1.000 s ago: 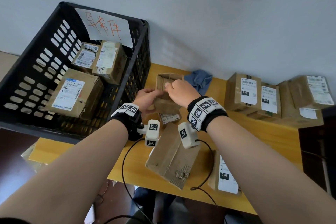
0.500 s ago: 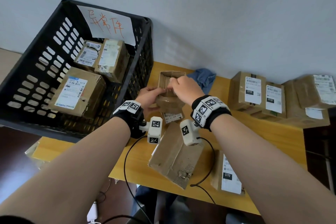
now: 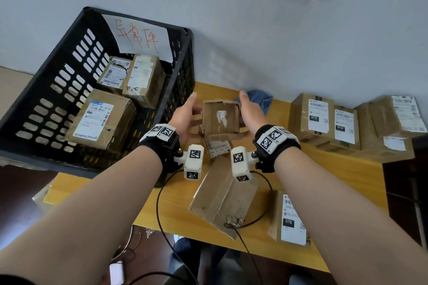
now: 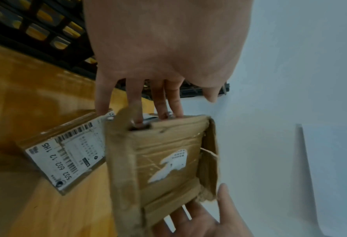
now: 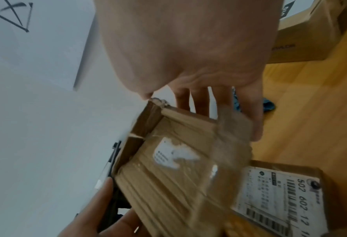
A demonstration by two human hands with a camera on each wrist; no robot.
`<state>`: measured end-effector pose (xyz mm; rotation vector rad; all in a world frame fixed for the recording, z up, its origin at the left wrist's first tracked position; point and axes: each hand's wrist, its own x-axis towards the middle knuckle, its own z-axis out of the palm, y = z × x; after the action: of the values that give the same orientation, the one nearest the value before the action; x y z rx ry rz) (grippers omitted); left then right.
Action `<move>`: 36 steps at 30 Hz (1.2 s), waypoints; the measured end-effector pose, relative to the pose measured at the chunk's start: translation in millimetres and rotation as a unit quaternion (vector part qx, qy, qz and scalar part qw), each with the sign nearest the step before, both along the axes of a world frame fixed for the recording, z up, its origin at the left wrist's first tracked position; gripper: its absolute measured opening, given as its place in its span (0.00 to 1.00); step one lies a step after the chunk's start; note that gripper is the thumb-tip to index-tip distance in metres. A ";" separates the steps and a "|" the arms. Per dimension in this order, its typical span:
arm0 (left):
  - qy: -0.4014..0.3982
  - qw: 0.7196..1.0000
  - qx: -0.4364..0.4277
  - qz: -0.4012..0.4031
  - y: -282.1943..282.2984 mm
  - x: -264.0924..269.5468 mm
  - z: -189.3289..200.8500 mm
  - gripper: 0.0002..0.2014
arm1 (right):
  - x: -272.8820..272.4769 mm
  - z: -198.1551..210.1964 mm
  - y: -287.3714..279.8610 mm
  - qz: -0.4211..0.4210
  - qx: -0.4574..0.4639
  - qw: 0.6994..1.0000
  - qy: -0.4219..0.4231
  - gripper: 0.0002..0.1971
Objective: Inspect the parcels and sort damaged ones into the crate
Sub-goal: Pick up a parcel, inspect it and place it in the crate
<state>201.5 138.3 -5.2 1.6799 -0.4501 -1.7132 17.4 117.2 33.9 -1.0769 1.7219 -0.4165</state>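
A small brown parcel (image 3: pixel 221 120) with a torn white label scrap and a ragged open edge is held above the table. My left hand (image 3: pixel 185 115) lies flat against its left side and my right hand (image 3: pixel 251 111) against its right side. Fingers are straight and thumbs point up. In the left wrist view the left fingers (image 4: pixel 174 102) reach the parcel (image 4: pixel 168 160) at its edge. In the right wrist view the right fingers (image 5: pixel 201 99) pass behind the parcel (image 5: pixel 178 168). The black crate (image 3: pixel 46 160) stands at the left with three parcels inside, the largest (image 3: pixel 102 118) in front.
Under the held parcel lies a labelled parcel (image 3: pixel 217 147). A flat creased parcel (image 3: pixel 224 194) and a parcel marked 070 (image 3: pixel 289 217) lie nearer me. Several labelled parcels (image 3: pixel 345 127) line the table's right end. A blue cloth (image 3: pixel 261 99) lies by the wall.
The parcel has been raised and tipped so its torn-label face points at me. Both hands moved from gripping its top with curled fingers to flat against its sides.
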 end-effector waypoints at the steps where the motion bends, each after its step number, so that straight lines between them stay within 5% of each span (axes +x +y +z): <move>1: -0.013 1.000 -0.007 0.008 -2.6 0.3 0.6 0.26 | -0.8 2.4 -0.3 -0.012 -0.008 1.000 -0.011 0.40; 5: -0.021 0.999 -0.037 0.012 -6.1 -2.8 -4.2 0.23 | -2.3 -1.8 -2.9 -0.047 -0.031 0.997 -0.049 0.28; 11: -0.014 0.993 -0.106 0.050 -5.9 -5.5 -10.3 0.17 | -2.3 -10.7 -2.3 -0.005 -0.049 0.996 -0.068 0.30; 15: -0.029 0.993 -0.098 0.051 -0.2 -7.4 -3.2 0.24 | -4.5 -15.0 -0.1 -0.056 -0.074 0.991 -0.096 0.24; 18: 0.023 0.993 -0.070 0.093 2.5 -9.5 -2.8 0.10 | -6.6 -14.1 -0.3 -0.108 -0.062 0.986 -0.115 0.21; 20: 0.043 0.992 -0.061 0.104 2.9 -9.0 -3.4 0.15 | -8.6 -17.2 -0.8 -0.124 -0.051 0.982 -0.132 0.23; 24: 0.003 0.996 -0.061 0.059 4.3 -11.4 -1.1 0.23 | -9.4 -21.7 -2.7 -0.138 -0.041 0.980 -0.140 0.21; 27: -0.044 0.997 -0.051 0.033 7.6 -16.6 0.1 0.11 | -6.3 -22.9 -1.0 -0.111 -0.021 0.985 -0.133 0.22; 30: -0.063 0.997 -0.040 0.014 10.0 -19.8 -2.9 0.13 | -7.9 -23.0 0.5 -0.073 -0.012 0.992 -0.103 0.20; 36: -0.064 0.997 -0.031 -0.024 6.4 -19.3 -3.8 0.17 | -11.9 5.7 -3.5 -0.011 -0.223 0.974 0.030 0.19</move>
<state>182.2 144.7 -9.0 1.7528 -0.6007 -1.6142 5.5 113.7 39.6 -1.4006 1.7375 -0.8208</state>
